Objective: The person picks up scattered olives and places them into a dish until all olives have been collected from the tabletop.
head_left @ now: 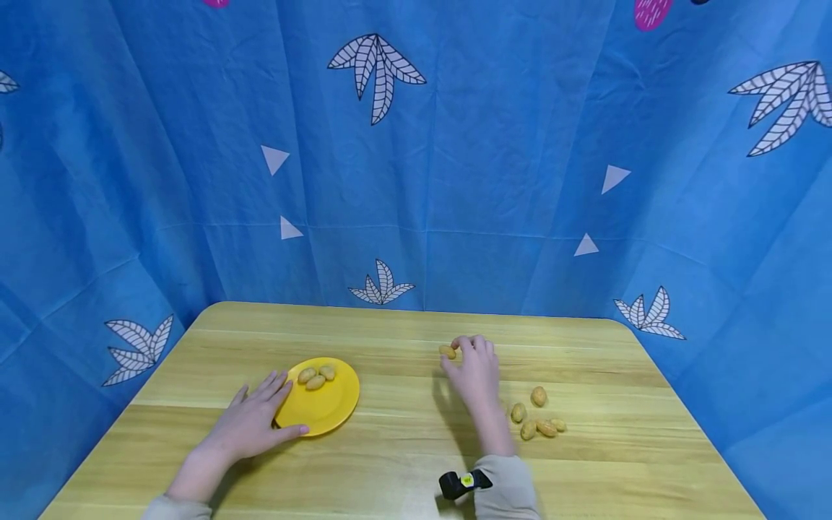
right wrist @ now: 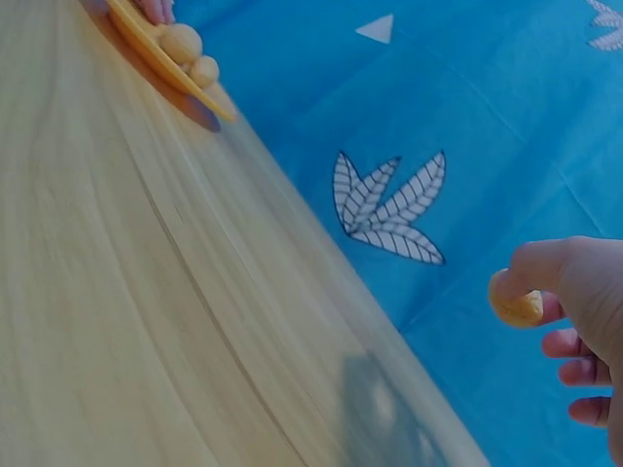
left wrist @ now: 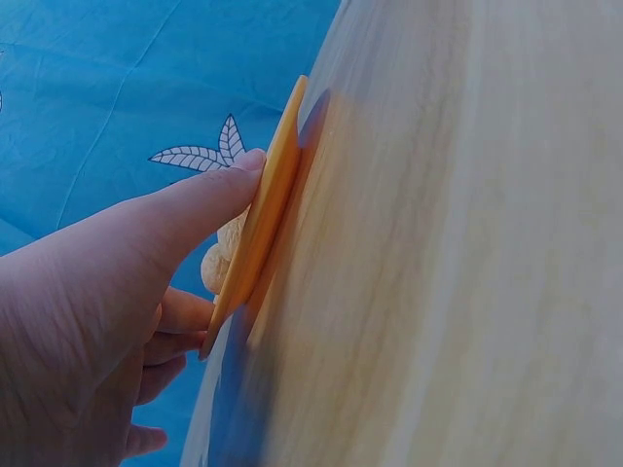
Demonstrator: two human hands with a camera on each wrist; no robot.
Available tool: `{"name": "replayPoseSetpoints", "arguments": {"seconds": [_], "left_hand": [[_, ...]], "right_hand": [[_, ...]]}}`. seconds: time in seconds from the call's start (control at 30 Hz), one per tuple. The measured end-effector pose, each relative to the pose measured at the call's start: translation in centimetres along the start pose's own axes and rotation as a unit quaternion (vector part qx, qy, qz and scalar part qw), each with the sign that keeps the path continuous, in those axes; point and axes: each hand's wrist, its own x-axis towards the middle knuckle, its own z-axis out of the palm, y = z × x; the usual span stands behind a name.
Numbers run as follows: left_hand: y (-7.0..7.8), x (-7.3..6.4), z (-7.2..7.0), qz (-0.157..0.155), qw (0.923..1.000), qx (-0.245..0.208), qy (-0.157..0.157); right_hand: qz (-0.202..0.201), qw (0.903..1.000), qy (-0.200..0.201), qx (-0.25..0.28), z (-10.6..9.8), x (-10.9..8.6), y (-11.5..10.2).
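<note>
My right hand (head_left: 477, 372) pinches a peanut in its shell (head_left: 447, 352) between thumb and fingertips, raised above the table in the right wrist view. Its other fingers are bent behind the held peanut. On the left, my left hand (head_left: 256, 419) rests at the edge of a round yellow plate (head_left: 334, 412), fingers spread over the left rim and thumb at the near rim. Three peanuts (head_left: 315, 382) lie together on the plate's far part. The left wrist view shows the thumb (left wrist: 219, 190) against the rim, with peanuts partly hidden behind the plate.
Several loose peanuts (head_left: 538, 426) lie on the wooden table (head_left: 403, 462) to the right of my right forearm, one partly hidden by it. A black strap device (head_left: 464, 482) is at the right sleeve. A blue patterned curtain (head_left: 455, 180) hangs behind the table.
</note>
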Motion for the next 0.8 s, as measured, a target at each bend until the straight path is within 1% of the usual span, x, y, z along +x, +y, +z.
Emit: {"name": "replayPoseSetpoints", "arguments": {"seconds": [0.37,0.8], "left_hand": [[0.2,-0.1,-0.2,0.000,1.0000,-0.006,-0.006],[0.0,-0.1,-0.1,0.004,1.0000,0.001,0.000]], "right_hand": [[-0.054,0.9985,0.001,-0.009,0.8,-0.5,-2.4],[-0.122,0.9921,0.027,-0.014,1.8,-1.7,-5.1]]}}
